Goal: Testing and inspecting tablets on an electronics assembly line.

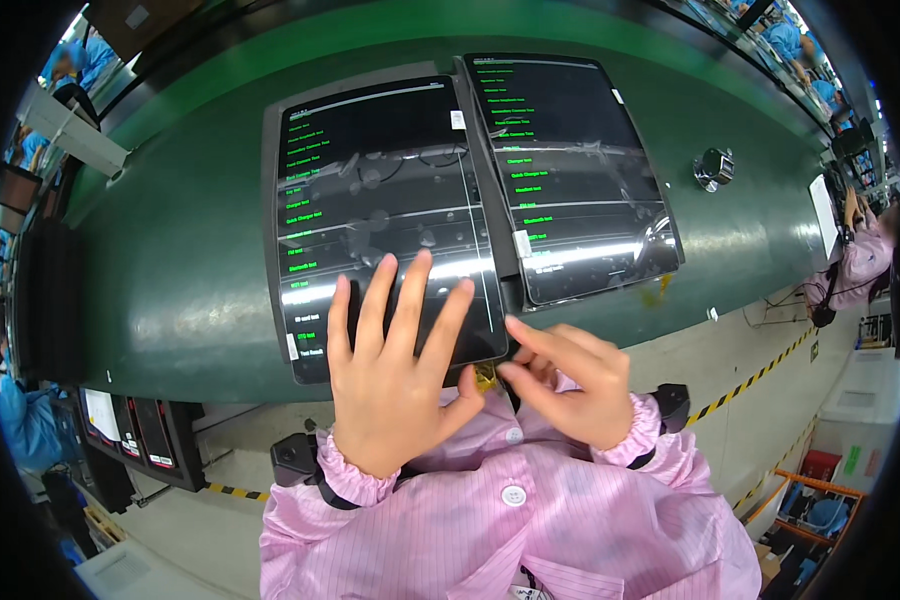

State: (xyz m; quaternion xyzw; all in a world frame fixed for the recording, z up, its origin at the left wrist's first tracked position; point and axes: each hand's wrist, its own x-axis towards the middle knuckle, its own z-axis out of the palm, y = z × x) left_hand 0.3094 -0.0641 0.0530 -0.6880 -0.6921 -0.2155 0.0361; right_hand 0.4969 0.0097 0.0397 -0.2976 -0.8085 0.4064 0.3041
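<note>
My left hand (pixel 390 370) is spread flat over the lower part of the left tablet (pixel 390 215), its fingertips on or just above the dark screen. Its thumb reaches beside a yellow tab (pixel 485 377) at the tablet's near right corner. To the right of that corner is my right hand (pixel 580 385), fingers half bent, thumb and index finger apart with nothing visible between them. The left tablet's screen shows a column of green text lines. A second tablet (pixel 575 180) with similar lines lies to its right. Both rest on grey pads.
The green bench top (pixel 200 260) extends to both sides. A round metal object (pixel 713 170) stands right of the tablets. Black trays (pixel 150 435) are at the lower left. A co-worker in pink (pixel 860 260) sits at the far right; striped tape (pixel 750 375) marks the floor.
</note>
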